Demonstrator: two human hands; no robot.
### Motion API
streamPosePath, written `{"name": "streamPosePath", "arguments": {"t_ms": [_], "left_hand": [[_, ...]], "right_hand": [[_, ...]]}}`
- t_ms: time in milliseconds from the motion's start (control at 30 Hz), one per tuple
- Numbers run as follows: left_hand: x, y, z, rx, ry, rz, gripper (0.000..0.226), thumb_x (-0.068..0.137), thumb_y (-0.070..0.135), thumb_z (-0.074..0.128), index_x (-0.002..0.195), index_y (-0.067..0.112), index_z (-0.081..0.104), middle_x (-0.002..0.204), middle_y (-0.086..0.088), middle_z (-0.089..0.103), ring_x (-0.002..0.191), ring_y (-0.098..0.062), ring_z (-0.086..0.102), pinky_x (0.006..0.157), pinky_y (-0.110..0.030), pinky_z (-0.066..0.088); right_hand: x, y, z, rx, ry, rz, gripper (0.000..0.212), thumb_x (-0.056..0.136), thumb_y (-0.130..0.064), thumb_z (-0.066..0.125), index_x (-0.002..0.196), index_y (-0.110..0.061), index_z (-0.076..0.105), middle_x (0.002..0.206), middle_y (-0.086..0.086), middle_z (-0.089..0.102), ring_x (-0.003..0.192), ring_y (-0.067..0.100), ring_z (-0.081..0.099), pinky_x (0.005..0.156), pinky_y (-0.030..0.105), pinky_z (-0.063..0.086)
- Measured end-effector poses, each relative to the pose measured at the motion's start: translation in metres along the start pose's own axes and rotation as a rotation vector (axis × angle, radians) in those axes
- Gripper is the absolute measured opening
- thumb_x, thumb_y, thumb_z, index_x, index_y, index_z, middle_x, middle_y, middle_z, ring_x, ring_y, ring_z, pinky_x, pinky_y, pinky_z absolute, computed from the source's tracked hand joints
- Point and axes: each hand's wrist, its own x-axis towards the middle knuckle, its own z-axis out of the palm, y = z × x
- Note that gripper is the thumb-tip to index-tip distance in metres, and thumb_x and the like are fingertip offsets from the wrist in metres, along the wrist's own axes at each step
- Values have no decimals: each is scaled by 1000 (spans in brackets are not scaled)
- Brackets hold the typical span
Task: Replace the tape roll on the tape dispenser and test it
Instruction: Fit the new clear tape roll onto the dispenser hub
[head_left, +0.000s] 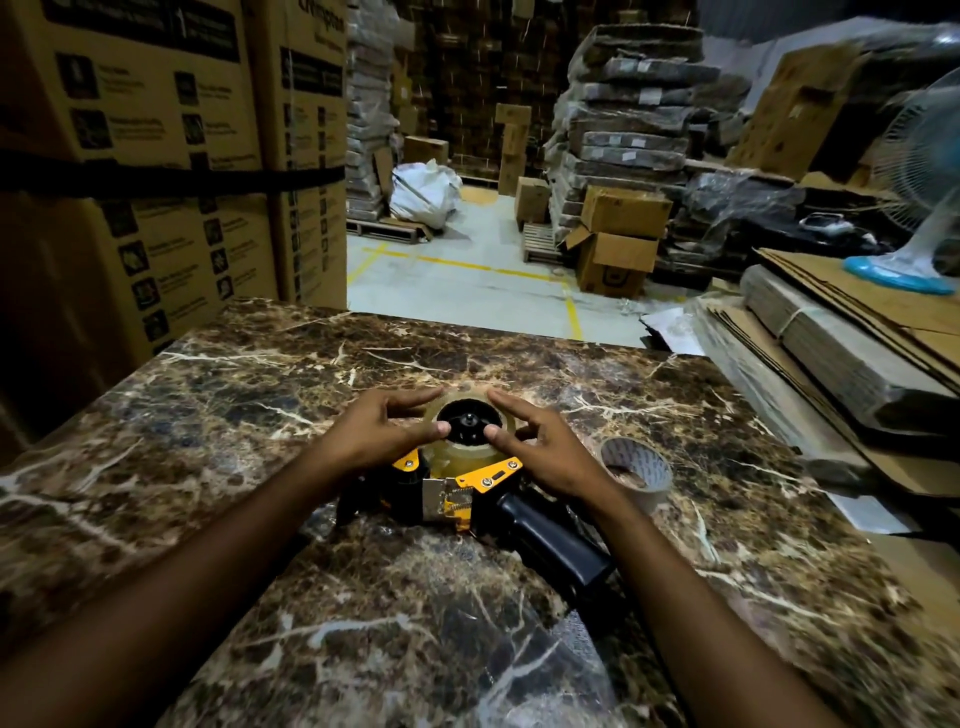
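A yellow and black tape dispenser (467, 493) lies on its side on the marble-patterned table (260, 389), its black handle (550, 540) pointing toward me. A clear tape roll (462, 452) sits around the dispenser's black hub (469, 421). My left hand (379, 431) holds the roll's left edge, thumb on its top face. My right hand (540, 447) holds the right edge, thumb pressing the top face near the hub. An empty cardboard tape core (636, 470) lies on the table just right of my right hand.
Stacked printed cartons (156, 156) stand against the table's left side. Flattened cardboard bundles (841, 353) lie to the right, with a fan (924, 171) on top. Beyond the table's far edge are a warehouse floor with yellow lines (467, 270), boxes and wrapped pallets.
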Motion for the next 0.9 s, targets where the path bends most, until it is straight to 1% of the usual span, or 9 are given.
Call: {"name": "streamPosePath", "arguments": {"t_ms": [67,167,400,500,600,700,767,800,900], "left_hand": [[-10,-7,1,-28,51,42,61,89,25,83,146,31,63,152,3,61,134,-18,62,105,-46,57],[-19,-13,6,-98,132,84,62,87,30,83,146,32,63,143,2,65,131,-14,63,99,-42,60],[-3,-15,-11,-76,262,91,57,88,33,84,142,37,66,136,-3,73,120,-13,69,98,-41,60],[-7,-19,-14,-75,263,123,54,88,30,84,140,34,68,137,-4,73,121,-9,70,100,-37,60],[-17,-23,-8,-126,248,164,49,89,25,83,136,29,72,141,4,71,126,-4,67,101,-31,60],[-22,-30,-6,-116,245,196,43,89,31,83,131,33,75,142,8,69,136,-7,61,114,-47,52],[-24,-31,-7,-80,252,201,40,88,33,83,128,34,77,145,5,68,142,-4,54,121,-50,43],[-26,-30,-7,-66,252,191,39,89,30,83,127,33,78,148,2,66,145,-3,51,122,-49,41],[-37,-24,-8,-42,239,180,34,88,26,84,121,35,80,156,-5,58,150,-5,44,117,-41,42]], "right_hand": [[-4,2,4,11,48,21,52,99,-25,65,150,-21,53,159,1,47,141,27,49,115,49,43],[-4,7,13,42,171,31,46,98,-23,67,144,-24,60,151,1,56,135,27,56,111,52,47],[-6,2,50,138,440,60,40,98,-19,66,138,-20,66,143,1,64,132,19,58,108,43,50],[-6,1,51,124,447,76,42,97,-23,68,139,-22,65,143,-1,63,133,15,57,108,39,51],[-9,2,49,104,442,84,45,95,-30,71,139,-25,65,141,-6,65,127,17,62,103,42,54],[-12,3,51,92,473,79,46,91,-34,74,136,-27,67,136,-8,67,120,14,66,92,30,59],[-14,3,51,65,496,63,46,90,-35,76,134,-27,69,133,-8,69,117,11,66,82,18,56],[-15,2,51,59,502,61,46,89,-35,76,134,-27,69,132,-8,69,116,11,66,79,17,55],[-16,1,51,65,496,62,47,89,-36,76,134,-28,69,133,-8,68,118,13,65,82,24,58]]}}
